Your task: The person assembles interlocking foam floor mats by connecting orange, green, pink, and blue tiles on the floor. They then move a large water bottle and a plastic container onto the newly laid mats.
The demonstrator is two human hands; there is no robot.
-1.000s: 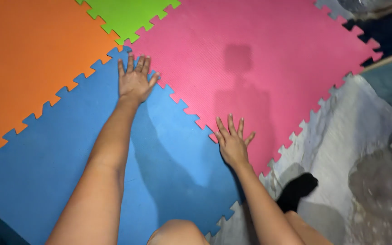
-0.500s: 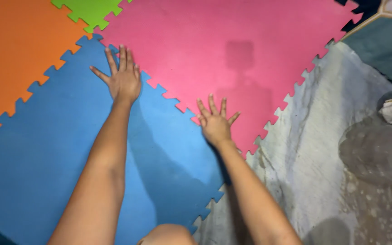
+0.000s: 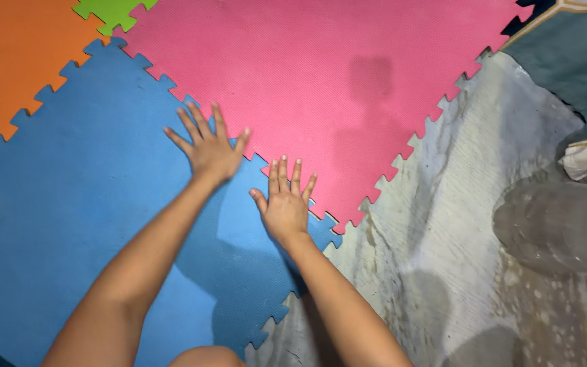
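Note:
Interlocking foam floor mats lie below me: a blue mat, a pink mat, an orange mat and a green mat. My left hand lies flat with fingers spread on the toothed seam between the blue and pink mats. Close beside it, my right hand presses palm down on the same seam, fingers apart. Neither hand holds anything. My knee shows at the bottom edge.
Bare grey stained floor runs along the right of the mats. A clear plastic container lies at the right edge, with a dark teal mat or cloth at the upper right. My shadow falls on the pink mat.
Both hands have slid along the blue-pink seam and now lie much closer together. The view has shifted, so more grey floor shows at the right.

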